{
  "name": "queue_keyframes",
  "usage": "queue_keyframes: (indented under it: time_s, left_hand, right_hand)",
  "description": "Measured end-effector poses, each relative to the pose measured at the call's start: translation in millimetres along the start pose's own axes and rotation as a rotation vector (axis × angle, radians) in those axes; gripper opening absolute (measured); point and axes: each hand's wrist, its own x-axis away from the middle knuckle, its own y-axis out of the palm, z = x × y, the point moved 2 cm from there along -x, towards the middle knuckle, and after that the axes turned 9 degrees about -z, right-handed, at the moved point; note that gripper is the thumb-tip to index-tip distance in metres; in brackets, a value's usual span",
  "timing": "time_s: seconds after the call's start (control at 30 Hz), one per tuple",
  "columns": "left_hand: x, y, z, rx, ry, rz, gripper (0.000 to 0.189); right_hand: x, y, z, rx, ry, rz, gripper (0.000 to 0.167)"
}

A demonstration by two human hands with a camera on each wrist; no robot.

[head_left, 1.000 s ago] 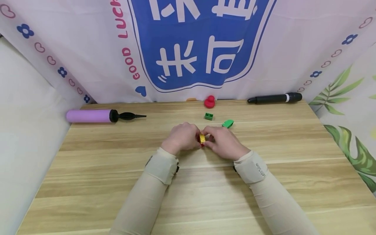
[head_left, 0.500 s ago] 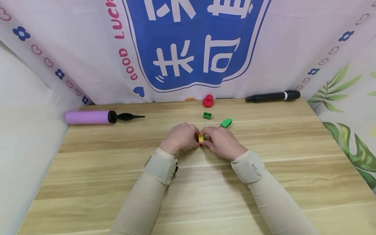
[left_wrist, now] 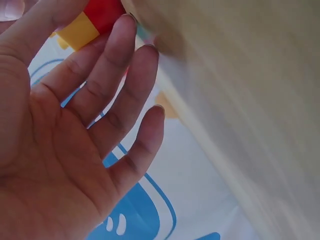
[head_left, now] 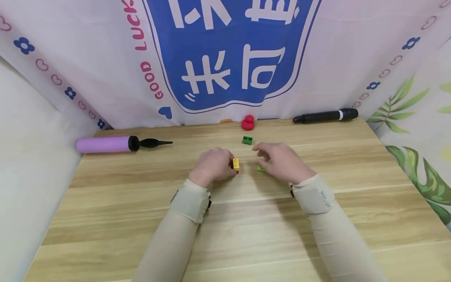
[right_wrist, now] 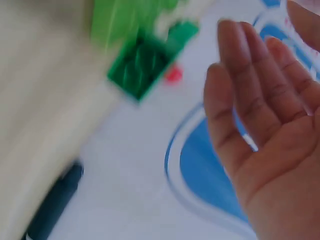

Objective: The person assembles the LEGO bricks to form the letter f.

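My left hand (head_left: pixel 213 166) pinches a small stack of toy building bricks, a yellow brick (head_left: pixel 236 162) on top of a red brick (head_left: pixel 237 172). In the left wrist view the thumb and index finger are on the yellow and red bricks (left_wrist: pixel 80 31), while the other fingers spread loosely. To the right, my right hand (head_left: pixel 280 162) hovers with thumb and fingers apart over a light green brick (head_left: pixel 261 169), which it partly covers. A darker green sloped brick (right_wrist: pixel 140 65) stands beside the light green one in the right wrist view, its hollow side showing.
Behind the hands lie a dark green brick (head_left: pixel 247 140) and a red knobbed piece (head_left: pixel 248 123). A purple balloon pump (head_left: pixel 105 144) with a black nozzle lies at the left. A black pen-shaped thing (head_left: pixel 324 116) with a white band lies at the back right.
My right hand has let go of the yellow brick and moved right, uncovering a light green brick and covering the sloped green one. My left hand keeps its hold on the stack.
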Motion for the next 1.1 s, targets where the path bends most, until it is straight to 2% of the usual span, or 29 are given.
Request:
queue_keyframes:
  time_s: [0.1,0.23,0.37,0.57,0.7,0.87,0.93,1.0,1.1]
  left_hand:
    - [1.0,-2.1,-1.7,-0.028,-0.02,0.012,0.023]
    - [1.6,-3.5,-3.2,-0.026,-0.027,0.007,0.023]
    - [1.8,-3.0,-3.6,-0.015,-0.021,-0.006,0.022]
    - [1.2,-0.3,-0.9,-0.016,0.001,-0.032,0.023]
    - [0.2,1.3,3.8,-0.031,0.03,-0.053,0.031]
    - [1.5,-0.5,3.4,-0.001,0.064,-0.076,0.06]
    - [4.0,-4.6,0.6,0.031,0.08,-0.069,0.07]
    - [7.3,-10.3,-2.5,0.076,0.102,-0.05,0.072]
    - [12.8,-18.8,-6.4,0.136,0.152,-0.008,0.06]
  right_hand:
    - [8.1,-12.2,14.0,0.039,0.092,0.001,0.036]
    - [12.3,-13.6,24.5,0.077,0.189,-0.116,0.039]
    - [8.8,-3.8,24.5,0.106,0.223,-0.223,0.047]
    - [3.4,7.5,21.1,0.135,0.176,-0.242,0.042]
    - [3.1,7.1,17.8,0.111,0.118,-0.177,0.037]
    - [4.9,3.0,2.4,0.066,-0.001,-0.08,0.036]
    - [4.8,2.9,-4.4,0.06,-0.049,-0.049,0.037]
    - [3.9,3.5,-10.4,0.057,-0.084,-0.022,0.038]
    - [2.2,5.6,-18.1,0.051,-0.113,-0.001,0.038]
